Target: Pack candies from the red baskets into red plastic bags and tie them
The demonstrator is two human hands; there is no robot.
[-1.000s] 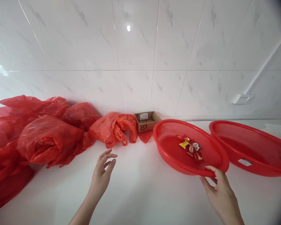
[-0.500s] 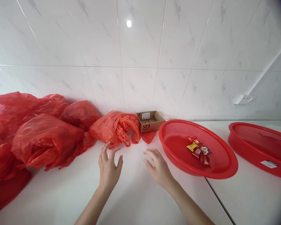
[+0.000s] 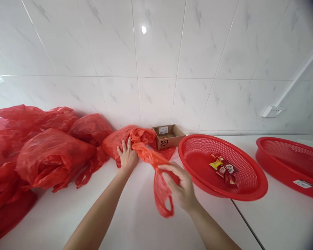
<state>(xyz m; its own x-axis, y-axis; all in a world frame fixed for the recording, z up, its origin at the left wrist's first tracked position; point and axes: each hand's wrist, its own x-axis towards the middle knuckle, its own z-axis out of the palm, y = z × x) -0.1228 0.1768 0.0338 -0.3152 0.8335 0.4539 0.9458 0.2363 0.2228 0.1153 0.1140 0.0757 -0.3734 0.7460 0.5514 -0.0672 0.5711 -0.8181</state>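
Observation:
A red plastic bag (image 3: 114, 142) lies on the white counter by the tiled wall. My left hand (image 3: 127, 157) presses on the bag's body with its fingers gripping the plastic. My right hand (image 3: 181, 189) is closed on the bag's handle (image 3: 160, 187), which it has pulled out toward me so that the loop hangs below my fingers. To the right stands a round red basket (image 3: 247, 191) with several small snack packets (image 3: 224, 169) in it.
Several more stuffed red bags (image 3: 52, 156) pile up along the wall at left. A small open cardboard box (image 3: 169, 136) sits behind the held bag. A second red basket (image 3: 289, 163) stands at far right. A white socket (image 3: 272, 110) hangs on the wall.
Both hands moved forward from above the counter to the red bag. My left hand landed on its body; my right hand took the handle and drew it out toward me.

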